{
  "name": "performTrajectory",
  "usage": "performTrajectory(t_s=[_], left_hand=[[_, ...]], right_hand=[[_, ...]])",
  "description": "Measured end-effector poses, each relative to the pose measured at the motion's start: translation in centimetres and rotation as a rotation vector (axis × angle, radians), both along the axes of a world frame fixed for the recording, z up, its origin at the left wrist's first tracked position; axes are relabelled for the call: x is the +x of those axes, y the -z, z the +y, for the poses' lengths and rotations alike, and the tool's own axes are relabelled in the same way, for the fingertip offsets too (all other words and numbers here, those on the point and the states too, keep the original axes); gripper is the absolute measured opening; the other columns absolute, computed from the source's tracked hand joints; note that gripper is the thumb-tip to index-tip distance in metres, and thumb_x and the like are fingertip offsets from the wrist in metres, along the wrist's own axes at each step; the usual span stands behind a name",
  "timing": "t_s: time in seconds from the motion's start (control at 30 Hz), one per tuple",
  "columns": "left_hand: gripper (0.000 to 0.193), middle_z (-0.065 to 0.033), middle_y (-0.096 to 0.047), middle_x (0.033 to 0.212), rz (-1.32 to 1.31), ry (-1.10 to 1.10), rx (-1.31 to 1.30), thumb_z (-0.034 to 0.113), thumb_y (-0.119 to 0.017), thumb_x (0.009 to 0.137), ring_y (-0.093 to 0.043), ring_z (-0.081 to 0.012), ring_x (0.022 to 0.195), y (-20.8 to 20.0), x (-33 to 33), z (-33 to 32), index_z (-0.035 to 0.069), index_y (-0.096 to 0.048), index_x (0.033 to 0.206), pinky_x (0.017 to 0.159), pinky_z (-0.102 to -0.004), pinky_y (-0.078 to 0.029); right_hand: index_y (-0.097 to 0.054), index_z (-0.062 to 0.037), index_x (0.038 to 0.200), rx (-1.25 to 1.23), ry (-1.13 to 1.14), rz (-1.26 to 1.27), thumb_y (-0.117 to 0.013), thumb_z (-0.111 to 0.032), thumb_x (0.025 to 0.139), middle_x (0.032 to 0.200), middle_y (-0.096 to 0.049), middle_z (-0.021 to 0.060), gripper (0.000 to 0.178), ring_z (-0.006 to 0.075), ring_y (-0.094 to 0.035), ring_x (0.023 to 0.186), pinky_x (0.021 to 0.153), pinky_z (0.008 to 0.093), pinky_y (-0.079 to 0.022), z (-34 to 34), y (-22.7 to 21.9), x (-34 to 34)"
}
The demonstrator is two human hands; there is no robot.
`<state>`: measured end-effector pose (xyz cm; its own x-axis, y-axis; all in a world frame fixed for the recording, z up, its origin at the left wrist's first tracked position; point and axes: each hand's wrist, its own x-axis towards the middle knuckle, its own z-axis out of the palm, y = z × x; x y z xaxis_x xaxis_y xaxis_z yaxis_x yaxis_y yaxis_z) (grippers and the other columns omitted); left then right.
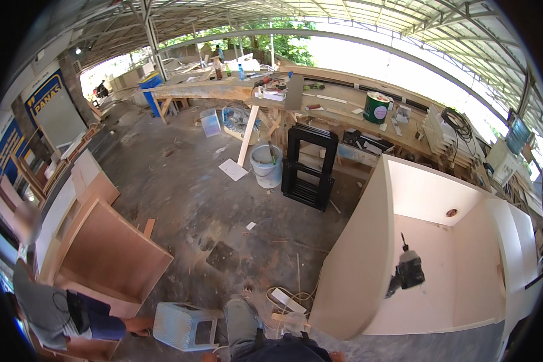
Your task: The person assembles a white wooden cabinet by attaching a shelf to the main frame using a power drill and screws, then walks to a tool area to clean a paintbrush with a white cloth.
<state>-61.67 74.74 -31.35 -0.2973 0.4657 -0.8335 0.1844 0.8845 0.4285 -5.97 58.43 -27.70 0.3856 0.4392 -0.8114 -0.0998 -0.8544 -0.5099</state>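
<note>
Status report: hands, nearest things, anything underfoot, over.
Left hand and right hand barely in view, grips unclear. Blue stool near left; drill inside cabinet at right. White offcut on floor ahead.

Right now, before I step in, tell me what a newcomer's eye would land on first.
Probably the big, pale open cabinet filling the right side, with a dark drill showing against its inside, bit pointing up the picture. Next would likely come the black frames standing on the floor near the middle, just right of a pale bucket, then the green tub on the workbench beyond.
</note>
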Motion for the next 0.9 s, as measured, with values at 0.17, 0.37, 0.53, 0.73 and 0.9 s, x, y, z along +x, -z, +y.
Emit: performTrajectory(t_s=[0.17, 0.37, 0.53, 0.73, 0.9], left_hand=[[0.023, -0.0145, -0.061, 0.070, -0.065, 0.209, -0.140, 0.021, -0.058, 0.091, -0.064, -0.0294, 0.058, 1.1, 3.5, 10.8, -0.001, -0.061, 0.096, 0.048, -0.0406, -0.054], [0.026, -0.0171, -0.063, 0.074, -0.111, 0.428, -0.107, 0.024, -0.054, 0.094, -0.065, -0.0331, 0.061, 2.6, 4.5, 32.2, -0.001, -0.062, 0.098, 0.051, -0.0440, -0.054], [0.028, -0.0173, -0.065, 0.078, -0.238, 0.367, 0.127, 0.025, -0.050, 0.096, -0.066, -0.0332, 0.066, 2.2, 3.4, 53.3, -0.001, -0.062, 0.099, 0.054, -0.0434, -0.054], [0.013, -0.0079, -0.067, 0.074, -0.231, 0.077, 0.511, 0.009, -0.065, 0.082, -0.064, -0.0183, 0.061, -10.0, 11.7, 71.9, 0.000, -0.066, 0.091, 0.049, -0.0292, -0.048], [0.018, -0.0091, -0.067, 0.077, -0.335, 0.180, 0.472, 0.015, -0.067, 0.085, -0.066, -0.0173, 0.063, -11.1, 14.1, 79.0, -0.001, -0.066, 0.094, 0.052, -0.0283, -0.051]], right_hand=[[-0.070, -0.0030, 0.094, -0.054, 0.082, -0.035, -0.053, -0.016, 0.092, 0.074, -0.068, 0.0129, 0.022, 0.0248, -0.067, 0.063, 0.055, 0.0377, -0.054, 8.5, 0.4, -2.2], [-0.069, -0.0030, 0.096, -0.087, 0.196, -0.092, -0.054, -0.015, 0.091, 0.075, -0.068, 0.0137, 0.020, 0.0259, -0.067, 0.063, 0.054, 0.0384, -0.054, 23.9, 0.9, -4.9], [-0.069, -0.0030, 0.097, -0.061, 0.240, -0.135, -0.054, -0.014, 0.090, 0.077, -0.069, 0.0145, 0.020, 0.0268, -0.067, 0.063, 0.053, 0.0391, -0.053, 36.8, 0.1, -7.6], [-0.068, -0.0030, 0.099, -0.026, 0.236, -0.107, -0.054, -0.012, 0.089, 0.078, -0.069, 0.0154, 0.019, 0.0279, -0.067, 0.063, 0.051, 0.0398, -0.053, 48.6, -1.2, -7.4], [-0.068, -0.0030, 0.100, -0.010, 0.146, -0.059, -0.055, -0.011, 0.088, 0.079, -0.069, 0.0161, 0.019, 0.0288, -0.067, 0.063, 0.050, 0.0404, -0.053, 58.7, -1.1, -7.4]])
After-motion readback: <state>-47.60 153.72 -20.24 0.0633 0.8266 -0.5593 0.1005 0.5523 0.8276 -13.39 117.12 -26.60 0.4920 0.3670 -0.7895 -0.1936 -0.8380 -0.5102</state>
